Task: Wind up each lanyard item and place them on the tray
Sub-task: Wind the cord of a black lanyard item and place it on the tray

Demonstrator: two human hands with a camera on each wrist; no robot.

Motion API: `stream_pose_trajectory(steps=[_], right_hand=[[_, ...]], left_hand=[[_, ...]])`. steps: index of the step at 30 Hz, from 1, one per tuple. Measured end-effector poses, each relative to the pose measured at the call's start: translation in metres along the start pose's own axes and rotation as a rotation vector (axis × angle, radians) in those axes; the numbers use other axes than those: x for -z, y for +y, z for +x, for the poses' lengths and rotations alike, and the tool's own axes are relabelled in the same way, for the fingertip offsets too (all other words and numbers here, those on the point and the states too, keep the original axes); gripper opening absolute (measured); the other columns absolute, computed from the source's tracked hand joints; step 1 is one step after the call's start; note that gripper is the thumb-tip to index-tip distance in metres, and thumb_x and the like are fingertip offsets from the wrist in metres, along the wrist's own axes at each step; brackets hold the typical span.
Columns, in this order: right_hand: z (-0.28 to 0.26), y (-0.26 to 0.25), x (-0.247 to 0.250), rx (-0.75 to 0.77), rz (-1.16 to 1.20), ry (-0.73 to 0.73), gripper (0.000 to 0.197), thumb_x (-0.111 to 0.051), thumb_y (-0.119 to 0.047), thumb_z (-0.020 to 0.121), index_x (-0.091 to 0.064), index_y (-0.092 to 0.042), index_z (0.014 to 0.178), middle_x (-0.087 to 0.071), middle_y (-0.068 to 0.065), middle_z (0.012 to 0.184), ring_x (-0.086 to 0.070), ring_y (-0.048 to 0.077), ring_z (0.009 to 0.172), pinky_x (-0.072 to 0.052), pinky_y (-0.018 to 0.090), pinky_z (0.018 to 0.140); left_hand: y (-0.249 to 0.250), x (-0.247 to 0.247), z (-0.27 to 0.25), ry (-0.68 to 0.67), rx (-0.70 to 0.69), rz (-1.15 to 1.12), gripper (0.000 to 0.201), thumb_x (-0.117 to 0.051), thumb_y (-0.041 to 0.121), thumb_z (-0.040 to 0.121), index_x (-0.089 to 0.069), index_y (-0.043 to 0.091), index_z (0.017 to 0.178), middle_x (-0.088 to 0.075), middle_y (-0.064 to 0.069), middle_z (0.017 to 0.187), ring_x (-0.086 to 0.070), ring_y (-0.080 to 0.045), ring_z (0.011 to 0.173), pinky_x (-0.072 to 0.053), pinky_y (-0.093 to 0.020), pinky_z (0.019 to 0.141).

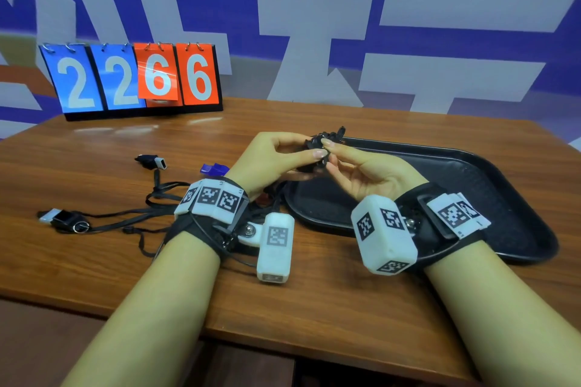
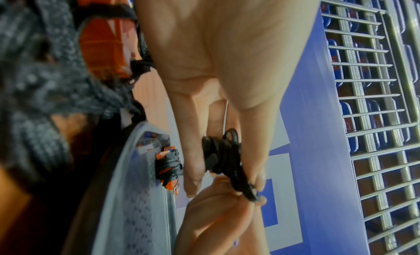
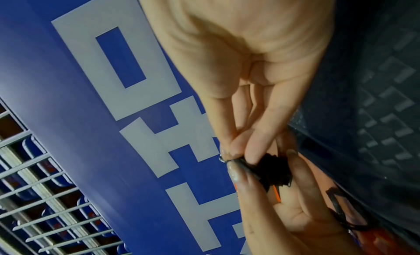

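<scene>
Left hand: the left hand (image 1: 273, 155) was raised above the table (image 1: 314, 292), its thumb and fingers pinched on a black wound lanyard bundle (image 1: 317, 148).
Right hand: the right hand (image 1: 367, 173) met the left hand palm up, with its fingertips (image 3: 236, 169) nipping the same bundle from the opposite side.
Bundle: the black cord was wrapped in tight turns round a small dark body; it was held clear of any surface, over the near-left corner of the tray (image 1: 471, 198).
Tray: black and textured, it lay directly under and beyond the right hand.
Wound item on tray: in the left wrist view an orange piece bound in black cord (image 2: 169, 166) lay on the tray just beside the left hand's fingers; the blur leaves it uncertain whether it is a whistle.
Loose lanyards: tangled black cords (image 1: 151, 210) lay on the table to the outer side of the left wrist.
Attached pieces: a black whistle with a silver tip (image 1: 61, 218) and a black clip-like piece (image 1: 152, 162) lay at the cord ends, well apart from the hands; a blue whistle (image 1: 213, 169) sat just beyond the left wrist.
Score board: a flip board reading 2266 (image 1: 135, 78) stood at the far edge, beyond the left hand.
</scene>
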State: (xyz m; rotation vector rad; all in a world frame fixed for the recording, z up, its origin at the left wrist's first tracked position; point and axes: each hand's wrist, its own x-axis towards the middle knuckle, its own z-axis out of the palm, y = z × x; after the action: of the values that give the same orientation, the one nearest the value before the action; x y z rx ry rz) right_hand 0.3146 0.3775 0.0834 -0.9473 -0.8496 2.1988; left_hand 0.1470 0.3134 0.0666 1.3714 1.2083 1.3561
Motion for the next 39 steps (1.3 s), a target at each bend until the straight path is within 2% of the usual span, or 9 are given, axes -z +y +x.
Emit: stream_pose_trajectory(steps=[4, 6, 8, 11, 17, 25, 30, 34, 39], right_hand=[[0.003, 0.002, 0.000, -0.004, -0.160, 0.032, 0.018, -0.078, -0.020, 0.071, -0.063, -0.014, 0.077, -0.064, -0.004, 0.062, -0.047, 0.001, 0.041, -0.042, 0.009, 0.039], [0.005, 0.003, 0.002, 0.006, -0.200, 0.036, 0.020, -0.079, -0.023, 0.070, -0.061, -0.018, 0.076, -0.064, -0.008, 0.061, -0.043, 0.000, 0.040, -0.030, 0.008, 0.036], [0.007, 0.004, 0.003, 0.016, -0.205, 0.041, 0.020, -0.079, -0.024, 0.072, -0.060, -0.020, 0.077, -0.063, -0.008, 0.062, -0.043, 0.000, 0.041, -0.026, 0.009, 0.037], [0.008, 0.006, 0.002, 0.027, -0.199, 0.025, 0.022, -0.079, -0.024, 0.068, -0.062, -0.018, 0.081, -0.062, -0.007, 0.062, -0.047, 0.000, 0.044, -0.034, 0.008, 0.040], [0.012, 0.008, 0.000, 0.085, -0.091, 0.013, 0.009, -0.075, -0.014, 0.082, -0.068, -0.009, 0.086, -0.066, -0.001, 0.069, -0.059, 0.003, 0.053, -0.052, 0.011, 0.053], [0.009, 0.003, 0.007, 0.192, -0.304, -0.069, 0.010, -0.072, -0.020, 0.085, -0.069, -0.015, 0.093, -0.064, -0.003, 0.075, -0.058, 0.008, 0.066, -0.047, 0.017, 0.060], [0.008, 0.002, 0.010, 0.340, -0.509, -0.139, 0.031, -0.072, -0.019, 0.085, -0.070, -0.006, 0.113, -0.066, 0.002, 0.090, -0.057, 0.015, 0.082, -0.046, 0.022, 0.070], [0.009, 0.004, 0.011, 0.469, -0.651, -0.078, 0.028, -0.074, -0.024, 0.085, -0.074, -0.005, 0.106, -0.065, 0.009, 0.092, -0.059, 0.024, 0.087, -0.046, 0.033, 0.081], [0.007, 0.005, 0.007, 0.529, -0.709, -0.027, 0.014, -0.068, -0.017, 0.088, -0.073, -0.006, 0.097, -0.065, 0.004, 0.080, -0.060, 0.017, 0.079, -0.052, 0.023, 0.065]], left_hand=[[-0.001, 0.001, 0.000, -0.013, 0.008, 0.010, 0.028, -0.073, 0.006, 0.086, -0.070, 0.000, 0.114, -0.075, -0.016, 0.103, -0.073, -0.032, 0.096, -0.060, -0.038, 0.084], [-0.001, 0.001, -0.001, -0.024, 0.008, 0.042, 0.029, -0.074, 0.003, 0.084, -0.071, -0.001, 0.112, -0.075, -0.018, 0.101, -0.074, -0.031, 0.093, -0.061, -0.033, 0.080], [0.000, 0.001, -0.001, -0.027, 0.006, 0.081, 0.028, -0.074, 0.003, 0.084, -0.071, 0.000, 0.111, -0.075, -0.018, 0.098, -0.074, -0.031, 0.090, -0.061, -0.031, 0.077], [-0.001, 0.001, -0.001, -0.001, 0.019, 0.081, 0.026, -0.072, 0.002, 0.086, -0.071, 0.000, 0.112, -0.075, -0.020, 0.098, -0.074, -0.033, 0.089, -0.062, -0.033, 0.078], [-0.004, -0.002, 0.002, 0.053, 0.032, 0.034, 0.022, -0.067, -0.001, 0.089, -0.072, 0.000, 0.111, -0.075, -0.019, 0.101, -0.074, -0.033, 0.090, -0.062, -0.033, 0.075], [0.000, -0.002, 0.000, 0.031, 0.132, -0.128, 0.022, -0.062, 0.002, 0.093, -0.069, -0.003, 0.114, -0.075, -0.016, 0.103, -0.074, -0.034, 0.089, -0.061, -0.027, 0.076], [0.001, 0.000, -0.001, 0.012, 0.128, -0.183, 0.021, -0.060, 0.002, 0.095, -0.069, -0.001, 0.113, -0.075, -0.013, 0.104, -0.074, -0.032, 0.092, -0.060, -0.026, 0.075], [-0.001, 0.002, 0.000, -0.015, 0.125, -0.134, 0.025, -0.062, 0.005, 0.094, -0.068, 0.000, 0.117, -0.075, -0.013, 0.108, -0.073, -0.034, 0.095, -0.060, -0.033, 0.085], [-0.003, 0.001, 0.002, 0.017, 0.081, -0.103, 0.023, -0.065, 0.004, 0.092, -0.070, 0.001, 0.115, -0.075, -0.011, 0.105, -0.073, -0.025, 0.097, -0.061, -0.032, 0.081]])
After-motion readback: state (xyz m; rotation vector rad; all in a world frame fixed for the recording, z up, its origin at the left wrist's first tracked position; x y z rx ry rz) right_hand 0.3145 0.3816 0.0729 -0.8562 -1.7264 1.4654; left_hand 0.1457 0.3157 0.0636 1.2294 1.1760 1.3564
